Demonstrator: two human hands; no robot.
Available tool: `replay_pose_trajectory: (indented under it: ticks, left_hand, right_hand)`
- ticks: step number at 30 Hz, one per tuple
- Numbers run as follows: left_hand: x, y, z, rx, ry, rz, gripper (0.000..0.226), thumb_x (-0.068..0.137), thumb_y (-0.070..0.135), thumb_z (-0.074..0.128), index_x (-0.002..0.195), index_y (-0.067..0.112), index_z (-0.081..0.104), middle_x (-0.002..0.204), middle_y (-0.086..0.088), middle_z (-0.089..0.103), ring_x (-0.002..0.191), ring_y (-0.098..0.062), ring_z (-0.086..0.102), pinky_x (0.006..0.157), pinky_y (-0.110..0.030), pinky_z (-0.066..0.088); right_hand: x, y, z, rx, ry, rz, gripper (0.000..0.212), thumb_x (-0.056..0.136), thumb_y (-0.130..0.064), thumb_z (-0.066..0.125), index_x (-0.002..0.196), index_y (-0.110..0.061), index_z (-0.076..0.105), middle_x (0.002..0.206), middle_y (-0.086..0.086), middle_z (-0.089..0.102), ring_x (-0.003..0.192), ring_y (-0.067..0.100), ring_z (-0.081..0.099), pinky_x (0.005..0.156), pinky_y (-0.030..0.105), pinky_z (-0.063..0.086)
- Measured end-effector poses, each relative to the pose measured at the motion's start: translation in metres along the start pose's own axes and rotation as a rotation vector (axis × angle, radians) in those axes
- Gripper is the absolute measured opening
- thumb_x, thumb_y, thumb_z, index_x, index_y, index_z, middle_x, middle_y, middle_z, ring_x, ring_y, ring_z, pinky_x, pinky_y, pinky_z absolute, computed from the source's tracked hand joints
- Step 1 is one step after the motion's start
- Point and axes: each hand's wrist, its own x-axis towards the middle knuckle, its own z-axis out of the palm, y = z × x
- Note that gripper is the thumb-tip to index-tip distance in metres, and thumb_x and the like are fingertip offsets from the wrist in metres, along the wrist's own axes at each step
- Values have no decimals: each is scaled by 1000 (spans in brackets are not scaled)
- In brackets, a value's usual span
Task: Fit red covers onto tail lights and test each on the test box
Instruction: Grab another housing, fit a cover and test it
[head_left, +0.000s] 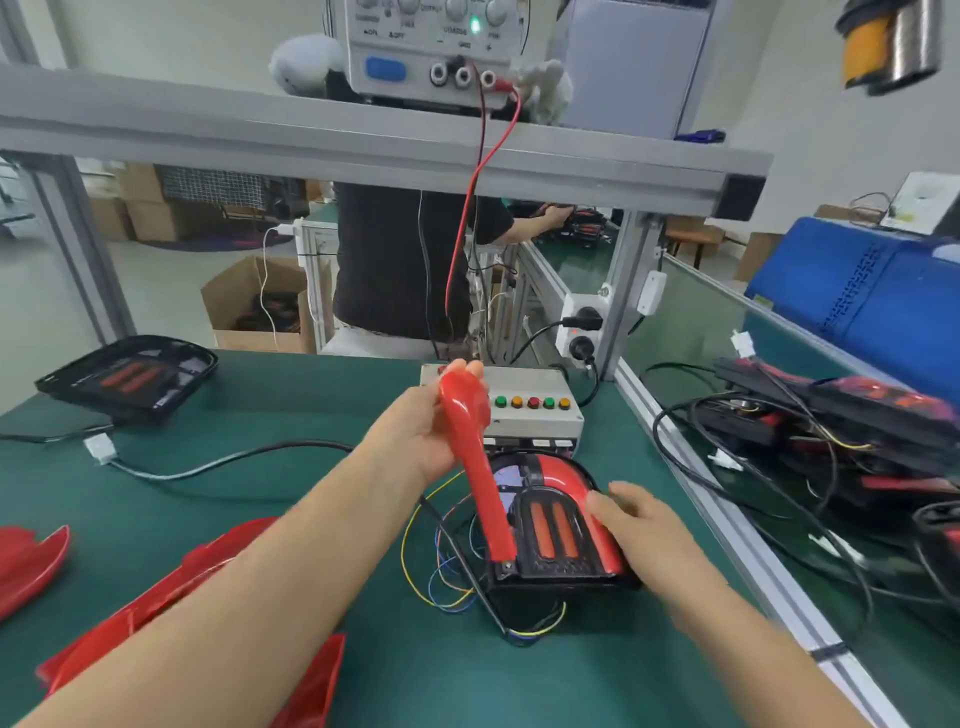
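A black tail light (550, 535) with two orange strips lies on the green bench, its coloured wires trailing to the left. My left hand (421, 431) grips the upper end of a long red cover (478, 467), whose lower end rests on the light's left edge. My right hand (639, 514) holds the light's right side, where a curved red cover (566, 475) sits. The grey test box (530, 410), with a row of green, orange and red buttons, stands just behind the light.
Loose red covers (156, 597) lie at the front left. Another black tail light (130, 376) sits at the far left, with a white connector (100, 448) on a black cable. More tail lights and cables (831, 441) crowd the right conveyor. A power supply (431, 52) sits on the shelf above. A person stands behind the bench.
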Motion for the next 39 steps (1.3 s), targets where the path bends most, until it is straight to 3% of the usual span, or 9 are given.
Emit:
replay_pose_trajectory:
  ticks: [2,4,7,13,15,18,24,31,39]
  left_hand:
    - [11,-11,1,-47,12,-31,17,97,9,48,88,9,63,61,-3,66,60,-12,58,55,-23,49]
    - [21,-19,1,-70,3,-43,16,97,11,48,93,9,64,65,-3,67,54,-12,61,51,-20,51]
    - [27,-26,3,-94,-25,-58,19,97,12,48,89,8,64,71,-4,68,51,-12,62,55,-23,52]
    - [31,-32,5,-40,-77,-42,14,94,10,54,93,6,67,74,-7,71,61,-14,64,63,-26,54]
    - [34,-31,1,245,-71,53,14,91,10,58,100,7,67,81,-6,69,69,-16,61,56,-25,55]
    - [45,-32,-17,920,155,277,21,89,3,58,109,9,61,98,-8,60,88,-22,55,75,-30,48]
    - [53,-49,-32,1289,116,-11,12,91,12,54,83,5,49,63,-14,46,48,-20,42,53,-25,40]
    - [50,-57,-21,907,124,-70,23,78,-10,34,66,5,45,40,-4,55,35,-19,57,39,-24,48]
    - [42,-66,-21,488,77,-125,26,90,19,51,70,7,59,61,-12,65,48,-24,61,56,-32,54]
  right_hand:
    - [-12,-11,-4,-106,157,-204,47,93,-45,54,135,-26,50,126,-9,57,108,5,55,93,21,42]
    - [-30,-22,-2,-28,54,-376,46,86,-56,54,125,-34,56,99,-16,68,87,-2,59,76,9,43]
    - [-46,-32,13,-118,-134,-521,51,82,-64,53,126,-39,54,79,-16,68,68,5,58,70,19,46]
    - [-45,-32,23,-407,42,-708,40,93,-49,50,131,-39,44,60,-9,50,57,7,46,58,27,35]
    - [-44,-28,22,-371,43,-716,29,96,-43,45,123,-33,48,59,-9,47,56,10,45,59,33,37]
    - [-37,-18,12,-180,102,-586,19,99,-32,45,115,-27,55,64,-1,56,58,14,47,63,38,45]
    - [-35,1,12,-212,106,-522,36,101,-35,42,137,-40,45,82,-3,67,74,18,57,76,41,50]
    - [-37,5,15,-288,102,-533,44,101,-43,36,144,-50,30,98,-11,67,87,17,59,79,35,48]
    - [-50,3,15,-421,171,-632,49,101,-47,32,149,-40,24,127,-14,59,104,14,57,81,29,40]
